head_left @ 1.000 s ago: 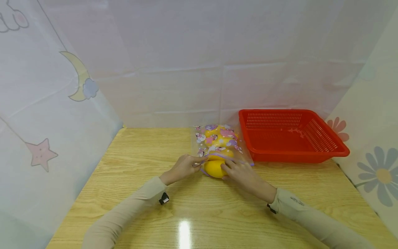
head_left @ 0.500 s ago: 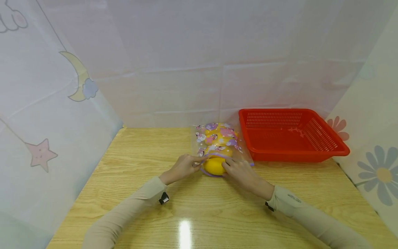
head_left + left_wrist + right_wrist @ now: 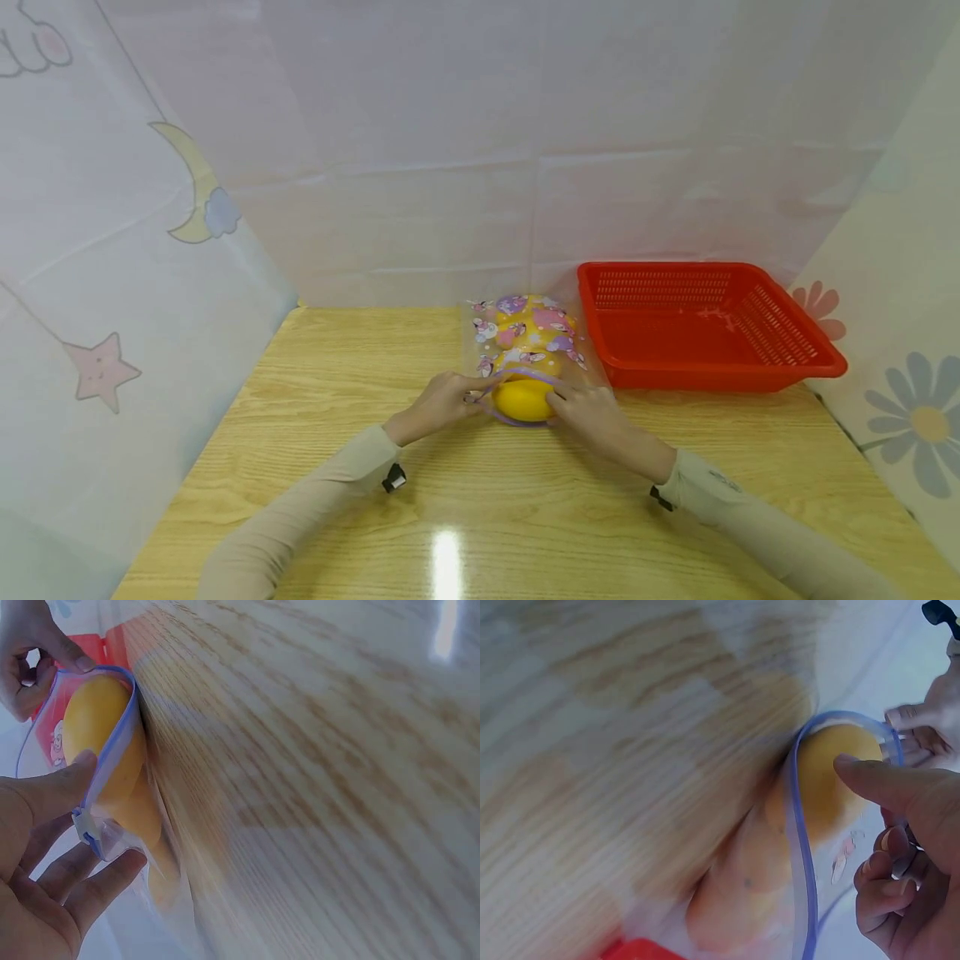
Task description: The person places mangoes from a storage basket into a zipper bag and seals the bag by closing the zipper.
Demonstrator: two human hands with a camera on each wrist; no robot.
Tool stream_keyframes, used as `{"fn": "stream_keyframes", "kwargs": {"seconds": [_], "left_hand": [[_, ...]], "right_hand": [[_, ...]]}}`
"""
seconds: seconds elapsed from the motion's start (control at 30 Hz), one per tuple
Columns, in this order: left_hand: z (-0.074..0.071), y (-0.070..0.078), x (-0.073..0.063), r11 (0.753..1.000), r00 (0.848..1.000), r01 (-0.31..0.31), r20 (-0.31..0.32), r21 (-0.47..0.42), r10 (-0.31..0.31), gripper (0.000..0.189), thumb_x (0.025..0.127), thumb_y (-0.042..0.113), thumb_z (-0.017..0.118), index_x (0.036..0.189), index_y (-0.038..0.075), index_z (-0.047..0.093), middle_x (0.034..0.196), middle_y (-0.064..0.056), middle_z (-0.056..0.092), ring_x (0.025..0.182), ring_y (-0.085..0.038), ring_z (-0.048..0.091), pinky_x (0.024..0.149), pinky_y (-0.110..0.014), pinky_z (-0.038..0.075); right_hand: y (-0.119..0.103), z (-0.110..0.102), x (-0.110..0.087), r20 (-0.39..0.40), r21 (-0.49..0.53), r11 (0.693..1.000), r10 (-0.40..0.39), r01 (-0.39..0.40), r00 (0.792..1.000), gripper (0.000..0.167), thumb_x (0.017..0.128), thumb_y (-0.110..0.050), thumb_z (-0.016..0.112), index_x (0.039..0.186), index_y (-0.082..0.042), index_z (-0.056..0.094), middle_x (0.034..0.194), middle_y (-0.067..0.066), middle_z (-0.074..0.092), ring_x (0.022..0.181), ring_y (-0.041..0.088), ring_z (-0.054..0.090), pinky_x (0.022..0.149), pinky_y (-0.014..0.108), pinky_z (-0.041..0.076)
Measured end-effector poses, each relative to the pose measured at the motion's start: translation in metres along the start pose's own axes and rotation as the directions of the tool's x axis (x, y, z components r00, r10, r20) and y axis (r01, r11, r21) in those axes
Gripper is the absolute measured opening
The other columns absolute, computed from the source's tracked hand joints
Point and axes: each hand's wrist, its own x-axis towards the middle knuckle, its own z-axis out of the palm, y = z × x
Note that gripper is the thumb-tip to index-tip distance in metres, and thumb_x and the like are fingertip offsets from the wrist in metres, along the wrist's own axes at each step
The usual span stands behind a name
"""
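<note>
A clear zip bag with a cartoon print and purple rim lies on the table, several yellow mangoes inside. One mango sits right at its gaping mouth. My left hand holds the bag's left corner, thumb at the rim beside the white slider, fingers below. At the other side of the mouth, my right hand has its thumb against the mango and its other fingers curled near the rim. I cannot tell whether those fingers grip the bag.
A red perforated plastic basket stands at the back right, close beside the bag. Behind the wooden table hangs a pale curtain, with patterned cloth on both sides. A bright reflection shows on the tabletop near the front.
The mango at the mouth has gone slightly farther into the bag. The near purple rim now curves below it. My right hand shifts a little right; the left stays almost still.
</note>
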Motion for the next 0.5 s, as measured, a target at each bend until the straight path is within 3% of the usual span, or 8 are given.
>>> {"fn": "stream_keyframes", "kwargs": {"seconds": [0.17,0.27,0.5], "left_hand": [[-0.002,0.002,0.0,1.0,1.0,-0.004,0.02,0.025,0.004,0.063,0.08,-0.006,0.078,0.138,0.009,0.058,0.084,-0.01,0.073,0.043,-0.001,0.018,0.044,-0.016,0.024],[-0.001,0.001,-0.001,0.999,1.0,0.006,0.027,0.051,-0.008,0.063,0.081,-0.006,0.077,0.139,0.011,0.058,0.083,-0.009,0.073,0.044,-0.001,0.02,0.045,-0.015,0.025],[-0.001,0.002,-0.001,0.999,1.0,0.013,0.005,0.035,-0.013,0.059,0.08,-0.007,0.076,0.135,0.009,0.061,0.112,-0.013,0.071,0.044,-0.001,0.024,0.045,-0.016,0.029]], "right_hand": [[0.008,-0.008,-0.009,-0.031,0.009,0.999,0.032,-0.031,0.999,0.043,0.067,-0.024,0.091,0.089,-0.009,0.058,0.085,0.003,0.059,0.054,0.013,0.033,0.037,0.022,0.024],[0.014,-0.012,-0.014,-0.033,0.034,0.999,0.041,-0.04,0.999,0.048,0.065,-0.016,0.092,0.103,-0.007,0.064,0.103,0.009,0.065,0.055,0.012,0.04,0.037,0.021,0.023],[0.027,-0.016,-0.026,-0.011,0.006,0.997,0.083,-0.083,0.996,0.043,0.068,0.003,0.088,0.095,-0.004,0.055,0.091,0.009,0.062,0.063,0.021,0.053,0.037,0.021,0.024]]}}
